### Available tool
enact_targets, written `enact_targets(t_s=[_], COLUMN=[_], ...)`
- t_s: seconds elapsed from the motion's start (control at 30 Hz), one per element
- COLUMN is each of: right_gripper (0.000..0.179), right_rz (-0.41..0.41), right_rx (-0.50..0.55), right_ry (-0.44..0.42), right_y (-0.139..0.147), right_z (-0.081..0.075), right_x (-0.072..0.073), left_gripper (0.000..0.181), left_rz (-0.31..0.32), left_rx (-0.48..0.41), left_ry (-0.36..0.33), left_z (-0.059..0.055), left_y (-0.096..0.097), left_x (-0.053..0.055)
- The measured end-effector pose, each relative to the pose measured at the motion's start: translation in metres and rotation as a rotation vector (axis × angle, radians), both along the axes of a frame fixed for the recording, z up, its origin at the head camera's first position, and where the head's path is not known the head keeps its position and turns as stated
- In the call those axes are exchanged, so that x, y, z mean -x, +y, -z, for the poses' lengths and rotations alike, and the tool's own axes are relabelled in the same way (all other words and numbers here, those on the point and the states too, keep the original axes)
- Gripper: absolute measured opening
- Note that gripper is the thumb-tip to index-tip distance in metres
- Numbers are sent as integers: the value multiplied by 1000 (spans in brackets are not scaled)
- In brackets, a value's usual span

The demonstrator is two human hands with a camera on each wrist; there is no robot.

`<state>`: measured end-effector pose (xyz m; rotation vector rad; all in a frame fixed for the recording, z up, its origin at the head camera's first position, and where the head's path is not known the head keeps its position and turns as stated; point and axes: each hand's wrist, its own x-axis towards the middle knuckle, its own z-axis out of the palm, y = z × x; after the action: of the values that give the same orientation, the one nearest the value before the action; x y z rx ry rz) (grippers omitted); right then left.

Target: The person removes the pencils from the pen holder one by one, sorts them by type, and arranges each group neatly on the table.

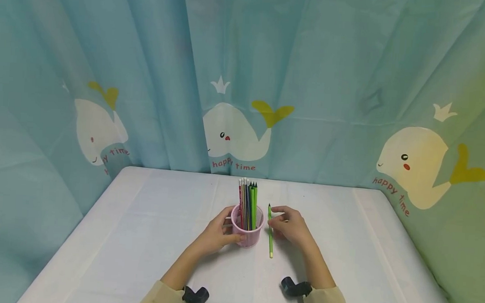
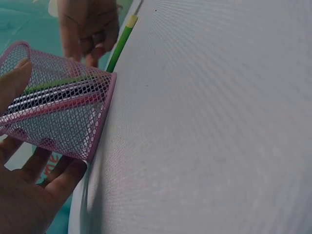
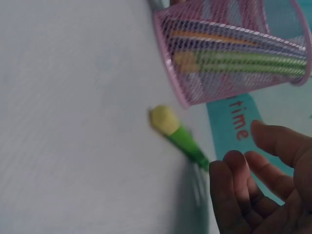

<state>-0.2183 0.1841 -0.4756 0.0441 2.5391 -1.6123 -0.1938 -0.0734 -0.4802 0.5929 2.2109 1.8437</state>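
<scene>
A pink mesh pencil cup stands upright on the table, holding several pencils, some green, some dark, some red. My left hand grips the cup from the left, thumb in front and fingers round its side; in the left wrist view the fingers lie along the mesh. To the right of the cup a green pencil with a pale yellow end lies on the table, dark tip away from me. My right hand is beside this pencil, its thumb apart from the fingers and nothing pinched between them.
A white cloth covers the table. Behind and around it hangs a blue-green curtain printed with whales. A black wrist device sits at the left sleeve, another black device at the right one.
</scene>
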Motion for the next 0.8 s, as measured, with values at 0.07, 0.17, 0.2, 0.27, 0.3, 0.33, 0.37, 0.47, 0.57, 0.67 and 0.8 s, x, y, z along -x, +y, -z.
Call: enact_targets(t_s=[0.07,0.17,0.2,0.27,0.3,0.33,0.37,0.47,0.57,0.67,0.8], right_gripper=[42,41,42,44,44,45,46,46,47,47,42], right_rz=[-20,-73,-99,-152,-172,-189,-204,-227,-241,-266,-292], right_rx=[27,85,104,147,168,190,205,249,259,258,240], right_ry=[27,80,97,126,136,143,148,158,164,171,173], right_y=[-2,-4,-5,-7,-8,-10,-11,-15,-19,-21,-21], right_z=[-5,-13,-15,-19,-21,-23,-24,-28,-31,-32,-32], right_x=[-2,-5,-6,-7,-8,-8,-9,-10,-12,-14,-15], left_gripper=[79,79,79,79,79,79,79,79,79,79,79], left_rz=[0,3,3,1,1,1,1,1,3,2,4], left_rx=[-1,-3,-3,-4,-5,-5,-5,-7,-7,-4,1], left_ry=[0,3,4,9,11,13,16,18,19,18,16], left_z=[0,1,1,2,2,2,2,2,2,2,2], left_y=[0,0,0,0,0,0,0,0,0,0,-1], left_x=[0,1,1,1,1,1,1,1,1,1,0])
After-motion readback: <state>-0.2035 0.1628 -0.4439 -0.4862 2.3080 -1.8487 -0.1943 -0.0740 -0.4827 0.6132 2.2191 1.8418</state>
